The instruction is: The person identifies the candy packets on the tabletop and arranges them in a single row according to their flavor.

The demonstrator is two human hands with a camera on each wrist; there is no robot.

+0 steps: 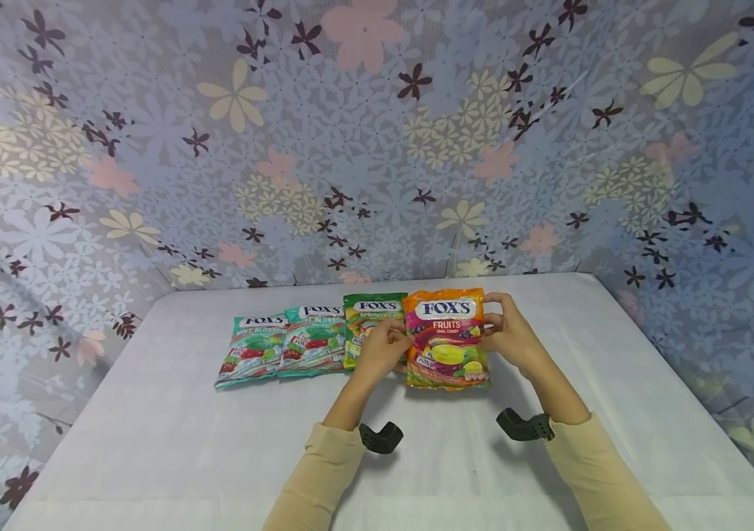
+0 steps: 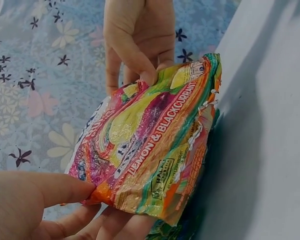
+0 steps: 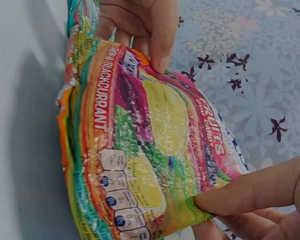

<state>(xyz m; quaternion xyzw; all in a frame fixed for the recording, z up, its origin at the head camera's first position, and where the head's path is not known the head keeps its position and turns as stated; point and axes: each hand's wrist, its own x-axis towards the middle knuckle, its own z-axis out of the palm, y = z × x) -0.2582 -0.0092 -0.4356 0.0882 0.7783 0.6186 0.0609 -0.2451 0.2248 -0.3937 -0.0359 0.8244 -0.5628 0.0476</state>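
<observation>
Both hands hold an orange and magenta candy bag [image 1: 446,346] labelled Fox's Fruits, its front facing the head camera. My left hand [image 1: 382,348] pinches its left edge, thumb on the front and fingers behind, as the left wrist view shows. At the opposite edge my right hand [image 1: 512,335] grips with the thumb [image 3: 230,192] on the printed face. Just left of this bag stands a green candy bag [image 1: 360,317] marked Spring Tea, partly covered by my left hand. The held bag's lower seam [image 2: 190,145] is crinkled.
Two teal Mint Blossom candy bags [image 1: 253,350] lie side by side to the left, overlapping slightly. A white cloth covers the table [image 1: 217,457], and a flowered curtain [image 1: 377,169] hangs behind and along the sides. Dark camera mounts [image 1: 383,438] sit at both wrists.
</observation>
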